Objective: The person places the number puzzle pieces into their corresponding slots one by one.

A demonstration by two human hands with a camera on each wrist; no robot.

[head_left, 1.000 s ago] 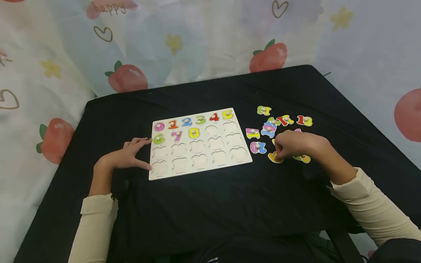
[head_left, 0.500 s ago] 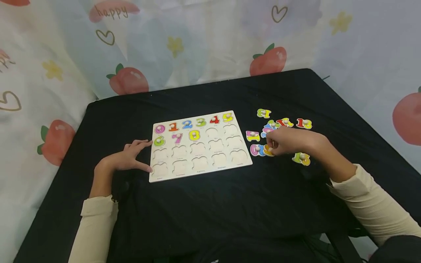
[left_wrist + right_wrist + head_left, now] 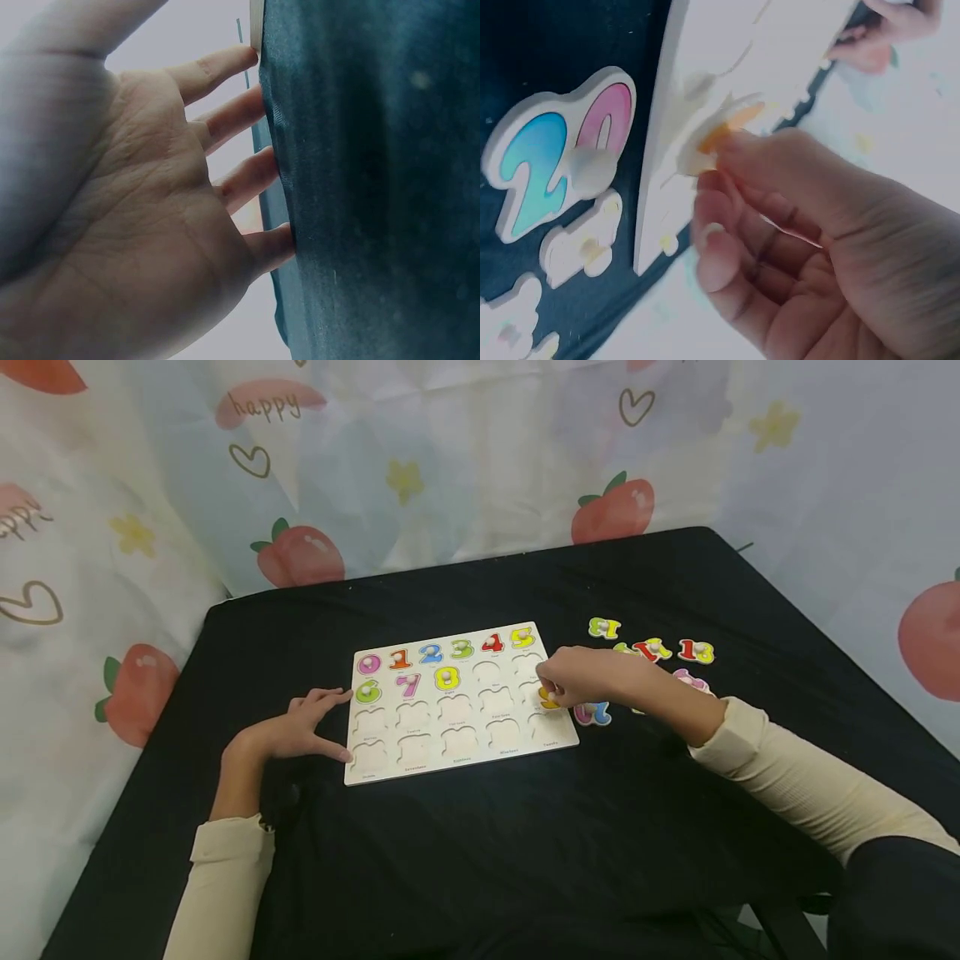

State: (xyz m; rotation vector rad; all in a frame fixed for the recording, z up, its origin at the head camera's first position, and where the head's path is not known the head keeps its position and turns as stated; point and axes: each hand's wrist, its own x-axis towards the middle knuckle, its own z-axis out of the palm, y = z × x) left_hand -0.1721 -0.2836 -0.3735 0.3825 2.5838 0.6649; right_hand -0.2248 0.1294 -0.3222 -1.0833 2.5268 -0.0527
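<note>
I take the number board (image 3: pixel 467 677) as my dial, with 12 o'clock on its far side. The nearest thing I have is a dark rounded shape (image 3: pixel 892 893) at 4 o'clock, cutting across the right sleeve (image 3: pixel 813 781); I can't tell what it is. The left sleeve (image 3: pixel 221 877) lies at 8 o'clock over the black-covered table (image 3: pixel 465 843).

The left hand (image 3: pixel 294 727) is at 9 o'clock, fingers spread and fairly straight, thumb well apart, tips touching the board's edge. The right hand (image 3: pixel 585 675) comes over the 3 o'clock edge with thumb and fingers clamped on an orange piece (image 3: pixel 550 698). My right-wrist feed has that piece tilted above the board; I can't read its number or tell whether it touches the wood.

On the board, the second row holds 6 (image 3: pixel 368 692), 7 (image 3: pixel 408 685) and 8 (image 3: pixel 447 678); the farthest row holds 0 (image 3: pixel 369 665), 1 (image 3: pixel 401 659), 2 (image 3: pixel 431 653), 3 (image 3: pixel 462 649), 4 (image 3: pixel 492 644) and 5 (image 3: pixel 522 637). The other hollows (image 3: pixel 455 710) I can see show pale wood.

The right forearm blocks some loose pieces for me. The 20 piece (image 3: pixel 559 154) lies just beside the board at 3 o'clock. Farther out are a pink piece (image 3: pixel 690 680) near 3, two red-and-yellow pieces (image 3: pixel 697 651) between 2 and 3, and a green-and-yellow piece (image 3: pixel 603 627) at 2. A fruit-print curtain (image 3: pixel 480 468) hangs beyond 12.
</note>
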